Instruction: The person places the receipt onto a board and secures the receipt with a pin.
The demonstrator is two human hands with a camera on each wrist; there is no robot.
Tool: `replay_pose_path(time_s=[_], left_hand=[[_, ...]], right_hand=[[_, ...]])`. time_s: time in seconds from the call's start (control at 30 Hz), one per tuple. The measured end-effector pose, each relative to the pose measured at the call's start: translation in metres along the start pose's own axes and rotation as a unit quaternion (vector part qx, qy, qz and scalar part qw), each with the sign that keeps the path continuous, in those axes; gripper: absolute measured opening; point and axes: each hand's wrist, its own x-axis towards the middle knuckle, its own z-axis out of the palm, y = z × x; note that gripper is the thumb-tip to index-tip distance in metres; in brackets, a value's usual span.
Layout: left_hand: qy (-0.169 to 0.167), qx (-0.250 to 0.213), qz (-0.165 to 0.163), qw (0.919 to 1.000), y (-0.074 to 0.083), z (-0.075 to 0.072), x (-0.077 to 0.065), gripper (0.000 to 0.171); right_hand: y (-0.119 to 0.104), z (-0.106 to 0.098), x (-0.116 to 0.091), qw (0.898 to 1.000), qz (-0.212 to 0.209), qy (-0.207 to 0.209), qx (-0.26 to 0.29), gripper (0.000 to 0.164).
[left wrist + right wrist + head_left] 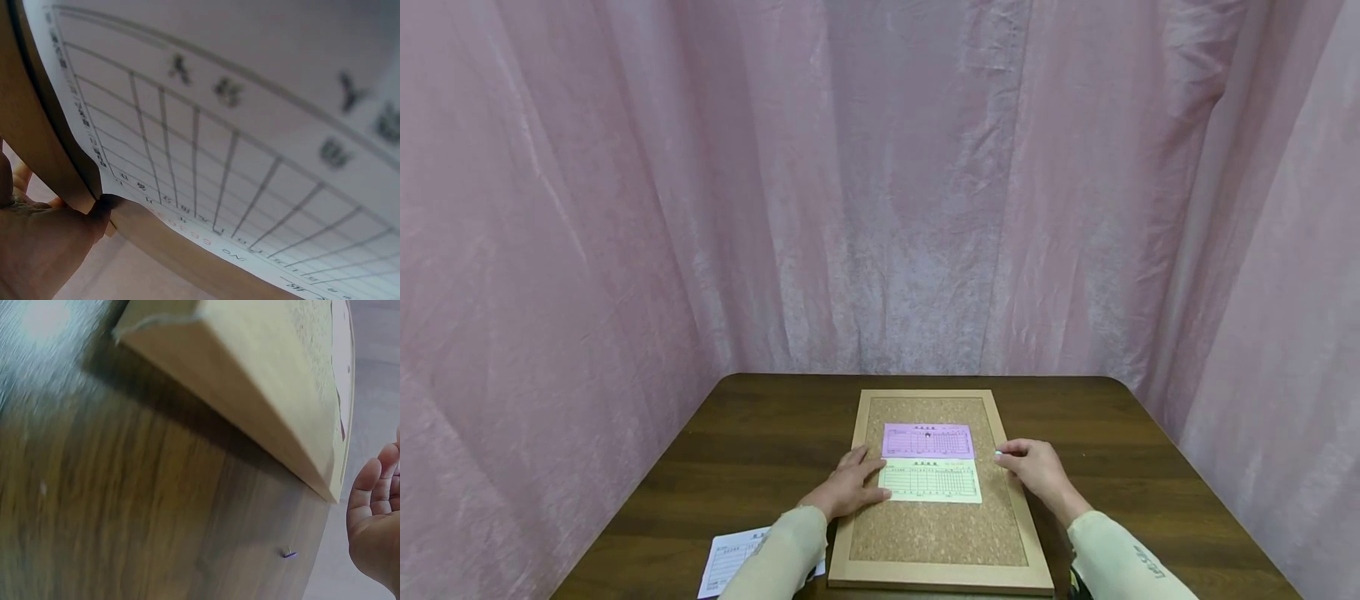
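My left hand (848, 487) lies at the left side of a wood-framed corkboard (936, 533), fingers spread, thumb and fingertips at the left edge of a pale green printed slip (929, 482). Above that slip, a purple printed slip (928, 442) lies on the cork with a dark pushpin (928, 435) in its upper middle. Over the board's right frame, my right hand (1036, 468) pinches a small pale pushpin (997, 452) between thumb and index finger. In the right wrist view only part of the right hand (378, 519) shows, its fingertips cut off by the edge.
A white printed slip (730, 557) rests on the dark wooden table (760, 450) left of the board, partly covered by the left sleeve. A purple pushpin (288, 553) lies on the table beside the board's right side. Pink curtains (917, 208) hang around the table.
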Motion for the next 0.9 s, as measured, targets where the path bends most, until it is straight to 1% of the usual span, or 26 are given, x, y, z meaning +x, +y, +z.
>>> replay_pose_path(time_s=[0.23,0.6,0.9], left_hand=[[0.001,0.007,0.004,1.0,0.0,-0.001,0.001,0.063],[0.002,0.009,0.003,1.0,-0.001,0.0,0.001,0.063],[0.001,0.011,0.004,0.9999,0.0,0.0,0.0,0.063]], right_hand=[[-0.006,0.009,0.001,1.0,-0.004,0.008,0.0,0.012],[-0.013,0.026,0.003,1.0,-0.016,0.001,0.003,0.012],[-0.022,0.037,0.002,1.0,-0.004,-0.008,0.012,0.019]])
